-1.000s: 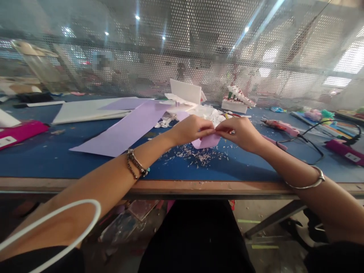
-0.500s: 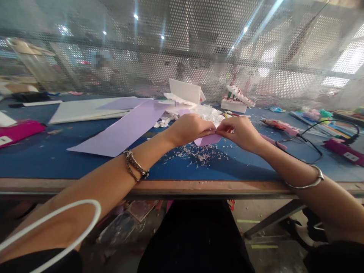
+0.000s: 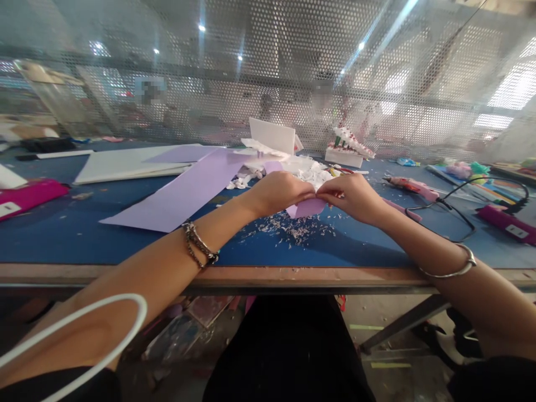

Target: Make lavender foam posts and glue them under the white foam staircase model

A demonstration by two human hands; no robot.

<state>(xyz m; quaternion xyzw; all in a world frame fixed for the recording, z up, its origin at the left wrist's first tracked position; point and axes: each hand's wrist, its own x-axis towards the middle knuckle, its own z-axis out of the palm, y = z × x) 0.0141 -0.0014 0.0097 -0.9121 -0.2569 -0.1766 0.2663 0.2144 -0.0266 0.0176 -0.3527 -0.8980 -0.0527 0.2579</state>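
Observation:
My left hand (image 3: 280, 191) and my right hand (image 3: 353, 195) meet fingertip to fingertip above the blue table (image 3: 84, 234). Both pinch the top edge of a small pink-lilac paper piece (image 3: 309, 207) that hangs between them. Fingers of both hands are closed on it. Beneath them lies a scatter of tiny paper shavings (image 3: 293, 229). A long lilac sheet (image 3: 188, 190) lies just left of my left hand.
White paper scraps (image 3: 301, 164) and a white card (image 3: 272, 135) sit behind the hands. A pink glue gun (image 3: 412, 186) with black cable (image 3: 460, 215) lies right. Magenta boxes (image 3: 29, 195) (image 3: 508, 223) sit at both sides. A perforated metal screen (image 3: 268, 72) closes the back.
My hands have stayed together on the paper piece, shifting only slightly; the fingertips have drawn a bit closer at its top edge.

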